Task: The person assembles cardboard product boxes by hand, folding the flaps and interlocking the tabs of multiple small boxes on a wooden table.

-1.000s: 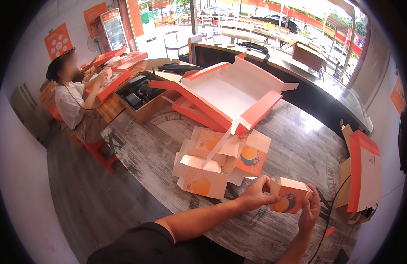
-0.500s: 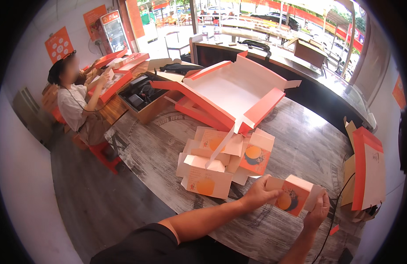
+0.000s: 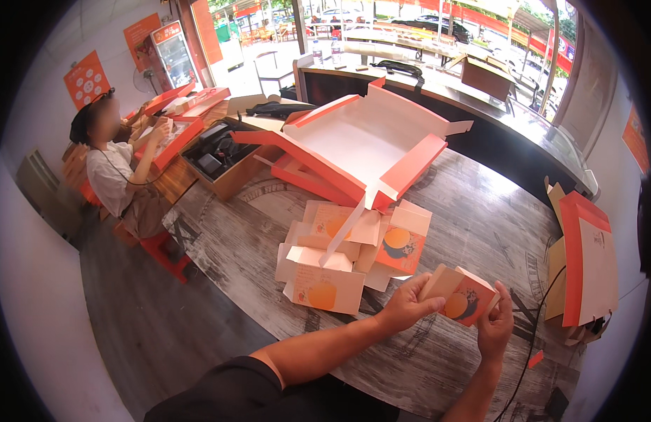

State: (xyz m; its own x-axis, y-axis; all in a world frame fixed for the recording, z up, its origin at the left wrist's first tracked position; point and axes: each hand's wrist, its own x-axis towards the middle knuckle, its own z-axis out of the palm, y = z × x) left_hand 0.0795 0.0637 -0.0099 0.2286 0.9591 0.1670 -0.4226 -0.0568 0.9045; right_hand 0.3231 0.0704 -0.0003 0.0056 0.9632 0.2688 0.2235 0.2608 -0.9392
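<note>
A small orange and cream cardboard box (image 3: 468,301) is held between my two hands above the table's near right part. My left hand (image 3: 410,304) grips its left side, the thumb lying on the printed front. On its right side, my right hand (image 3: 496,320) is closed at the edge, fingers along the side flap. The upper left flap stands raised. Left of my hands lie several similar small boxes, among them a cream one with an orange circle (image 3: 327,287) and an orange one (image 3: 401,243), their flaps open. Behind them rests a large open orange tray-like box (image 3: 364,141) with a white inside.
The boxes lie on a grey wood-patterned table (image 3: 248,246). A carton of black gear (image 3: 223,162) stands at its far left. Another large orange box (image 3: 586,253) leans at the right, near a black cable (image 3: 535,344). A person (image 3: 114,155) handles orange boxes at the left.
The small box has tilted in my hands, and its right flap, which stuck out before, is now folded in against the side. My right hand has moved slightly left and up.
</note>
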